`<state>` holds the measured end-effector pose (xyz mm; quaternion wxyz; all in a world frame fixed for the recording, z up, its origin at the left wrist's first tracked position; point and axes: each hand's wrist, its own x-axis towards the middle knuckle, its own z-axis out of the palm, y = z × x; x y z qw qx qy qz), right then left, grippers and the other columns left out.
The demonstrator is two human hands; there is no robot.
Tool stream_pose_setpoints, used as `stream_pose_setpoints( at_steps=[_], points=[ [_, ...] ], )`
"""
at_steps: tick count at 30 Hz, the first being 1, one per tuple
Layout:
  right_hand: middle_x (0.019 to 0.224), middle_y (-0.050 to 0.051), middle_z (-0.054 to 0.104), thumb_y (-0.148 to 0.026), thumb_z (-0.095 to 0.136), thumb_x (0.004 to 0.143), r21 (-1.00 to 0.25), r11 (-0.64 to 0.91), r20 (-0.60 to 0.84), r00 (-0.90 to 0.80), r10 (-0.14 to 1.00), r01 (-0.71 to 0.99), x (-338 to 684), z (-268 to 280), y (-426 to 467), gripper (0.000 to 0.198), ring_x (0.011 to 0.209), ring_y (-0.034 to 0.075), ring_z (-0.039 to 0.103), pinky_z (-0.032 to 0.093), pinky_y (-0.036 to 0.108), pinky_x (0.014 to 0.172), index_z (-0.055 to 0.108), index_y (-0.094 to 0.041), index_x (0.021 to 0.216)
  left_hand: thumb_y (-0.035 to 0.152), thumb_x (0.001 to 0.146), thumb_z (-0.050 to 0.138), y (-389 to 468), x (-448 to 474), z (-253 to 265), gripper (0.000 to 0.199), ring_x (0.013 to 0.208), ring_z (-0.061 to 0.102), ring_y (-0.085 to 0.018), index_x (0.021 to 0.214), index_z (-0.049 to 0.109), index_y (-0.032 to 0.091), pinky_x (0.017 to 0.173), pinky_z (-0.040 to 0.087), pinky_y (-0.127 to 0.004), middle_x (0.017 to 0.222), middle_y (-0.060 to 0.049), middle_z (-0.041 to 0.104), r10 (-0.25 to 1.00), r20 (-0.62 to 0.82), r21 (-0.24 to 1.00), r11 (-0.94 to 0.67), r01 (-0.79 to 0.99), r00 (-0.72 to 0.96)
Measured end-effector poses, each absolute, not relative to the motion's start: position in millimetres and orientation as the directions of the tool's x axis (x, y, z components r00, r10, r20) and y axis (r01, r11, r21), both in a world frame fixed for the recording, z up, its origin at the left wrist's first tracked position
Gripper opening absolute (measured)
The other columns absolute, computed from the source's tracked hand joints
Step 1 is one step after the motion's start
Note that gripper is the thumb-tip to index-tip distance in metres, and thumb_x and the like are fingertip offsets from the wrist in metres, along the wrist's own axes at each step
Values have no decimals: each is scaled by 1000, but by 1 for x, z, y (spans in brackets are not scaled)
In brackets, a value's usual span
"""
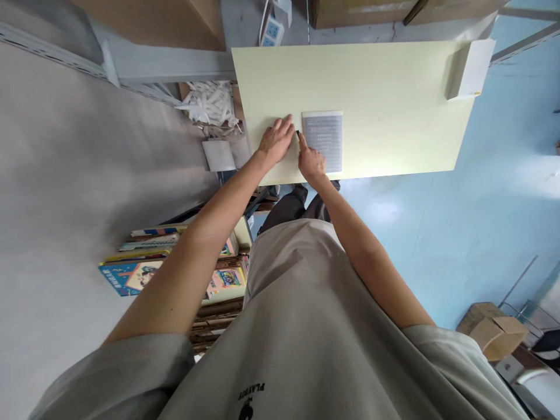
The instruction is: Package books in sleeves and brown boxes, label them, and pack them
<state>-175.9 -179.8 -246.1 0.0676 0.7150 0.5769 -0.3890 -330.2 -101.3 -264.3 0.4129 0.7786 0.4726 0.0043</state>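
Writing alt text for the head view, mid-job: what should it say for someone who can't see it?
A right hand holds a slim dark-tipped tool beside the left edge of a grey printed sheet on a pale yellow tabletop. The left hand rests nearby; a white box sits at the far right corner.

A grey sheet point(328, 140) with rows of pale marks is lying flat, showing a white edge at twelve o'clock. It is resting toward seven o'clock on the pale yellow table point(394, 105). At its nine o'clock side, a thin tool point(298, 133) is poking from the right hand point(311, 163), its black end pointing to eleven o'clock.
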Motion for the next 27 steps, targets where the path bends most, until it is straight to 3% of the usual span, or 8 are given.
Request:
stream_pose_setpoints(
  at_steps=[6, 11, 16, 20, 24, 27],
  points=[
    [154, 26, 81, -16, 35, 124, -246, -272, -686, 31, 727, 930, -178, -222, -204, 78, 131, 38, 79, 61, 51, 115, 16, -19, 199, 43, 111, 64, -101, -329, -266, 72, 182, 34, -47, 178, 56, 17, 148, 34, -79, 197, -21, 41, 718, -422, 599, -239, 765, 554],
    [157, 28, 78, -14, 32, 123, -208, -244, -730, 16, 684, 947, -178, -211, -226, 79, 134, 37, 80, 63, 48, 114, 13, -19, 200, 49, 111, 70, -103, -328, -263, 74, 183, 31, -43, 176, 57, 18, 149, 37, -73, 193, -21, 46, 734, -374, 638, -239, 732, 567],
    [155, 27, 80, -12, 37, 121, -190, -218, -759, -2, 651, 957, -173, -198, -244, 83, 135, 39, 81, 63, 54, 117, 14, -21, 200, 50, 115, 68, -102, -326, -269, 67, 182, 24, -28, 176, 54, 24, 152, 34, -69, 192, -7, 51, 737, -403, 630, -205, 749, 542],
    [155, 28, 80, -12, 37, 121, -180, -178, -779, -30, 627, 967, -168, -194, -254, 86, 139, 38, 81, 64, 53, 119, 4, -20, 200, 48, 116, 68, -100, -325, -276, 62, 182, 26, -28, 174, 57, 27, 154, 32, -66, 195, -3, 46, 741, -429, 607, -187, 772, 517],
    [152, 30, 81, -9, 44, 119, -191, -161, -795, -56, 605, 968, -165, -191, -260, 84, 143, 41, 81, 64, 56, 119, 21, -19, 199, 35, 119, 66, -101, -321, -277, 68, 181, 30, -32, 179, 48, 10, 154, 26, -68, 203, -13, 30, 723, -475, 510, -237, 827, 501],
    [148, 32, 82, -6, 54, 114, -210, -133, -809, -96, 580, 969, -162, -183, -260, 87, 145, 42, 80, 63, 57, 120, 29, -16, 197, 30, 115, 71, -104, -317, -280, 69, 181, 33, -36, 177, 52, 7, 152, 32, -65, 201, -20, 32, 740, -455, 500, -248, 830, 495]
  ],
)
